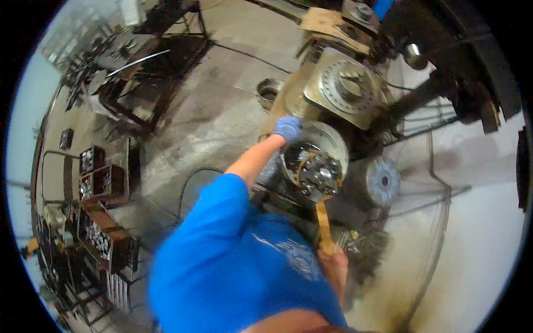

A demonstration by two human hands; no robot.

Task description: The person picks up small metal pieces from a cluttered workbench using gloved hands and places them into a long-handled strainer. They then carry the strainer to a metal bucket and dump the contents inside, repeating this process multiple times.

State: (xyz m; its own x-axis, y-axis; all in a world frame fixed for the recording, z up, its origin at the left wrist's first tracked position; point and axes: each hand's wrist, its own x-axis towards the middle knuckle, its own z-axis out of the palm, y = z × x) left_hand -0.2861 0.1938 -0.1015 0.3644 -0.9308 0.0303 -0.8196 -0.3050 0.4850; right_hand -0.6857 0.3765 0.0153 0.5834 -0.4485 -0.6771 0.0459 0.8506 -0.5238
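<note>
My left hand [287, 129], in a blue glove, is closed at the near-left rim of a round light-coloured bucket [343, 145]. Dark, wet-looking contents [297, 152] show inside the bucket. Bare and wrapped round the lower end of a yellow handle, my right hand [335, 265] holds a round scoop [323, 219]. Small shiny metal parts [321, 176] fill the scoop's bowl, which overlaps the bucket's near side in view. Whether the bowl touches the rim, and whether it has holes, I cannot tell.
Beyond the bucket stands a machine with a square metal table and a drilled round plate [333, 89]. A grey disc [383, 182] is at the right. A metal ring [269, 91] sits on the floor. Bins of metal parts [97, 238] and a cluttered bench [127, 50] line the left.
</note>
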